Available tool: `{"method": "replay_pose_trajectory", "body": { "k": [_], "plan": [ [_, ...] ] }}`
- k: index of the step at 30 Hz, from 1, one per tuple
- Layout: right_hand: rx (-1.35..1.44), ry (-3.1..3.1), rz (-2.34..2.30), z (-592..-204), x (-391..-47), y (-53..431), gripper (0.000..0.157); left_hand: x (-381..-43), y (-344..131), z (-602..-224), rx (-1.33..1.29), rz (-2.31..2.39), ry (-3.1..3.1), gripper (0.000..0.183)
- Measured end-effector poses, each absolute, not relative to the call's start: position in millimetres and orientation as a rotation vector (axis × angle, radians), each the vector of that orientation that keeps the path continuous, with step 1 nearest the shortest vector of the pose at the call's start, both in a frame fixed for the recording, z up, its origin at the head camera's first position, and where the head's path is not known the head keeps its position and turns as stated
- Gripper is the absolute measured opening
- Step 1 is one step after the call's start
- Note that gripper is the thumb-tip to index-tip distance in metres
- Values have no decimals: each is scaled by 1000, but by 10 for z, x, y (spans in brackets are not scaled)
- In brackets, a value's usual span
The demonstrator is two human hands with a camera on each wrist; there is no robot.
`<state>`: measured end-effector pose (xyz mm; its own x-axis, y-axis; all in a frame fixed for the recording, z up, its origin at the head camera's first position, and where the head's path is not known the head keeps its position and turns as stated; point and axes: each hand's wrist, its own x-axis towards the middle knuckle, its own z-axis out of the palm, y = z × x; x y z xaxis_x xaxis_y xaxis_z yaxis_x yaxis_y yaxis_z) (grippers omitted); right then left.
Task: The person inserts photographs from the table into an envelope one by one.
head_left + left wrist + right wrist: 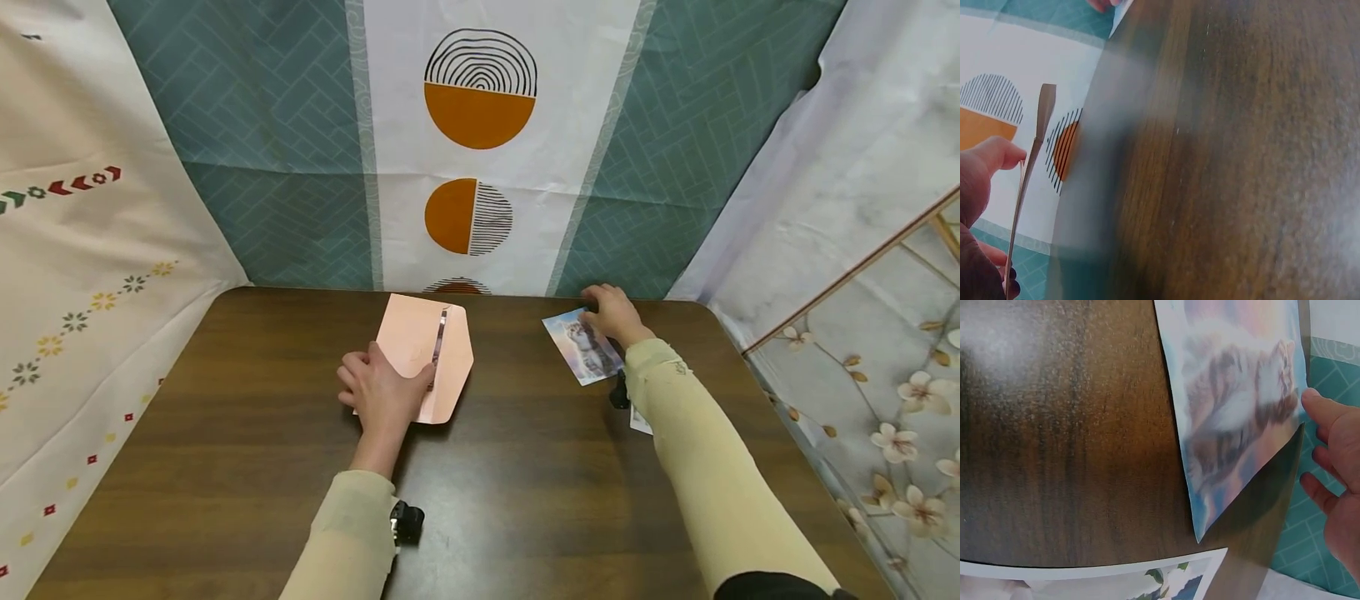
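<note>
My left hand (384,392) grips a pale pink envelope (408,327) by its left and lower side, thumb on its face. The envelope's pointed flap (454,367) stands out to the right, and a dark, shiny strip shows along the mouth. In the left wrist view the envelope (1019,206) appears edge-on. Over at the back right, my right hand (617,315) pinches a card with a cat picture (573,346) at its far edge. In the right wrist view the cat card (1241,406) is tilted, its near corner over the table.
A second, white-bordered picture card (1110,578) lies below the cat card, mostly hidden by my right wrist in the head view. The brown wooden table (517,467) ends at a patterned cloth backdrop (285,167), with fabric hanging at both sides.
</note>
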<state>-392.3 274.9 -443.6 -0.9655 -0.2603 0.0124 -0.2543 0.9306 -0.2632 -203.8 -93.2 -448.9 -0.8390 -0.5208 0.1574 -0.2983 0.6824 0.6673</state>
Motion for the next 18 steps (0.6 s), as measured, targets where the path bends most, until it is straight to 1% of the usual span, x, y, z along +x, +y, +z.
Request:
{"method": "replay_pose_trajectory", "body": {
  "k": [12,18],
  "plan": [
    [-413,3014,-479,-4491,-3968,2723,47,-2057,-937,-4494,642,-939,-2573,89],
    [-392,2960,-521,-4469,-3967,2766,43,-2074,-908,-4520,632,-943,-2578,89]
  ]
}}
